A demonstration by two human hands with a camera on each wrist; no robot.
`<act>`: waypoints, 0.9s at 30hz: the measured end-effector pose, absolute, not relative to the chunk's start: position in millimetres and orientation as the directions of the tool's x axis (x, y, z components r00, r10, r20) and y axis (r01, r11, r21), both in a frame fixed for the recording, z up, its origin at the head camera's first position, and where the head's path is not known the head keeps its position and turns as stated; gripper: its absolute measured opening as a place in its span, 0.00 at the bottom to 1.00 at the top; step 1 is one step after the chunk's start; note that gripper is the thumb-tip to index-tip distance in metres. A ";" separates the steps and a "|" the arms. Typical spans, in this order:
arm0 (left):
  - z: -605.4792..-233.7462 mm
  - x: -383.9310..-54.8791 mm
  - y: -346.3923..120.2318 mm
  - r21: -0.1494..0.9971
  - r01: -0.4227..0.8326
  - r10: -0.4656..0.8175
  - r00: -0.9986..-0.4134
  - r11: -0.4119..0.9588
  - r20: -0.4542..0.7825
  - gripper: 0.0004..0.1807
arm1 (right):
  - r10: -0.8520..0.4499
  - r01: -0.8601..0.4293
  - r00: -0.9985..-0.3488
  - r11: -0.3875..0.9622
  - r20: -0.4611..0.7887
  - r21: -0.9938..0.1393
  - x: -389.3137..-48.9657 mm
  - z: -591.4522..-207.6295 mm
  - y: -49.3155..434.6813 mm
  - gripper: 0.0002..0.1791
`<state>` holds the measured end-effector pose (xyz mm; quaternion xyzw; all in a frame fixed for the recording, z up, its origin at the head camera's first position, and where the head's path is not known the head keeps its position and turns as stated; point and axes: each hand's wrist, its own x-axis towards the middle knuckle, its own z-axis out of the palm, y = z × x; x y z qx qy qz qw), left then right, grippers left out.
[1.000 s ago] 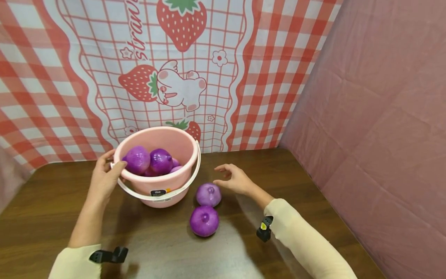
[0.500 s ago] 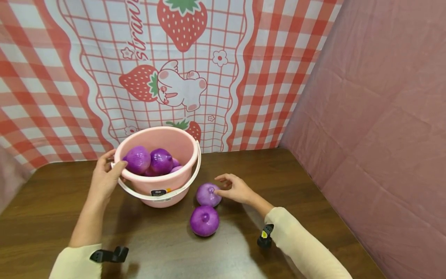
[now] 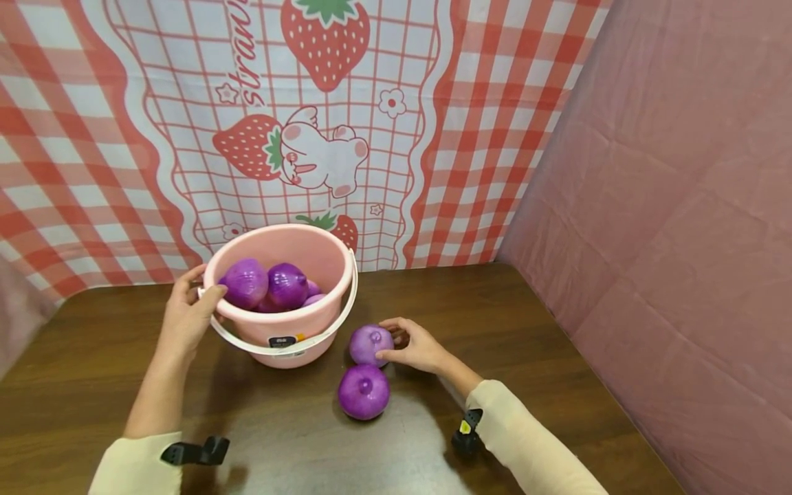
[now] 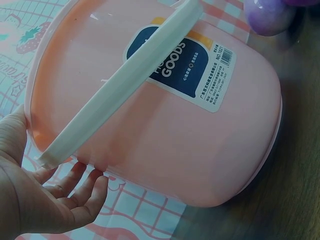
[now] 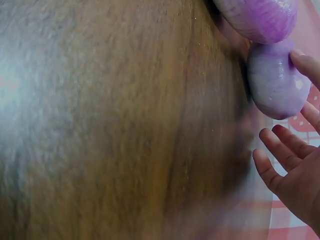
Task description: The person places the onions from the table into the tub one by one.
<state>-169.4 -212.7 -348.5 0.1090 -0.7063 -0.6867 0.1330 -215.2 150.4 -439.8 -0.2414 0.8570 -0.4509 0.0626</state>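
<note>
A pink bucket stands on the table with several purple onions inside. My left hand grips its left rim, thumb over the edge and fingers against the outside wall; the left wrist view shows this hand beside the white handle. To the right of the bucket lies a pale purple onion, touching a darker purple onion in front of it. My right hand is at the pale onion's right side, thumb and forefinger spread about it. In the right wrist view its other fingers stand apart from the onion.
The brown wooden table has a checked strawberry-print cloth hanging behind it. A plain pink cloth borders the right side. The bucket's white handle hangs down over its front.
My right hand has moved toward the person and left, its thumb coming down to the pale onion's front side. The left hand, bucket and onions have stayed in place.
</note>
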 end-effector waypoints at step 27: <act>-349.2 -169.2 -210.3 0.999 0.040 -0.365 -0.930 0.004 0.038 0.33 | -0.426 -0.316 -0.899 0.475 0.100 -0.821 -214.8 -445.1 148.4 0.33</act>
